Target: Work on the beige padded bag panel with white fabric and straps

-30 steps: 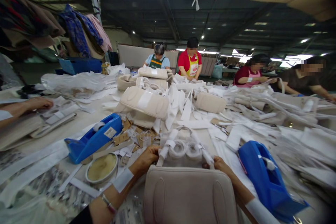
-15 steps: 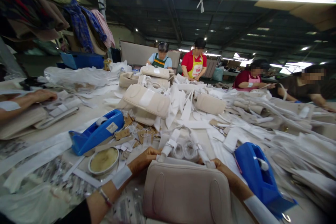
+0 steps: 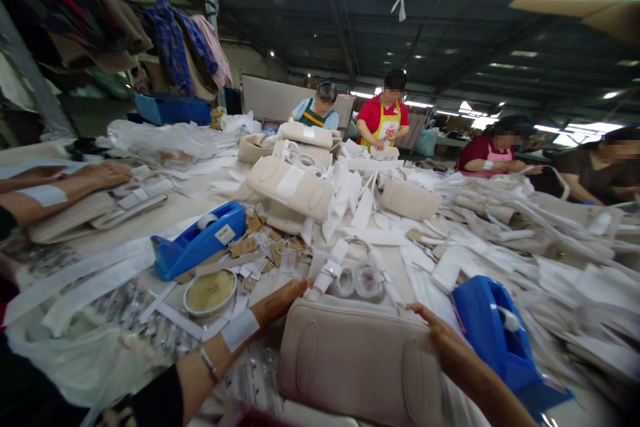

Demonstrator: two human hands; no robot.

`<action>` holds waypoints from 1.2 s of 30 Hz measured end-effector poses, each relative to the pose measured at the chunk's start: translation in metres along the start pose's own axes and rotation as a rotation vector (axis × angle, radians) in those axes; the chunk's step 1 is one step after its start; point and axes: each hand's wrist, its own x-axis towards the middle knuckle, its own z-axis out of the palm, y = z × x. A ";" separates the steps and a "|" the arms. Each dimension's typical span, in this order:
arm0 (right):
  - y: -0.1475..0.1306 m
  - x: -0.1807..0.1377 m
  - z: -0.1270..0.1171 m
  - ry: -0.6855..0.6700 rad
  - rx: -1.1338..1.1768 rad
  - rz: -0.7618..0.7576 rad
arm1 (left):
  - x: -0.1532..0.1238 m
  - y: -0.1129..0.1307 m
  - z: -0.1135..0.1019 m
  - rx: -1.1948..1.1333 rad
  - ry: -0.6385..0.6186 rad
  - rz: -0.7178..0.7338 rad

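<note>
We have the beige padded bag [image 3: 360, 360] lying flat on the desk [image 3: 165, 213] right in front of us, its wrapped handles [image 3: 350, 267] pointing away. Our left hand [image 3: 277, 300] rests at its upper left corner with fingers stretched out, released; half a second ago they curled round the handle end. Our right hand [image 3: 440, 340] lies flat on the upper right edge, also let go, though blur makes that less sure. So the bag looks set down rather than held. A blue tape dispenser [image 3: 500, 333] sits just right, another blue dispenser [image 3: 200, 243] and a round tin [image 3: 210, 292] to the left.
</note>
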 end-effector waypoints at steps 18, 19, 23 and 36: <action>0.008 -0.011 0.027 0.270 -0.211 -0.037 | -0.031 0.014 0.007 -0.117 -0.085 0.065; 0.010 -0.008 0.024 0.307 -0.242 -0.054 | -0.031 0.012 0.008 -0.115 -0.051 0.045; 0.012 0.003 0.019 0.382 -0.332 -0.071 | -0.030 0.000 0.015 -0.191 0.096 -0.007; 0.014 0.002 0.045 0.414 -0.260 -0.074 | -0.019 -0.008 0.025 -0.312 0.225 -0.008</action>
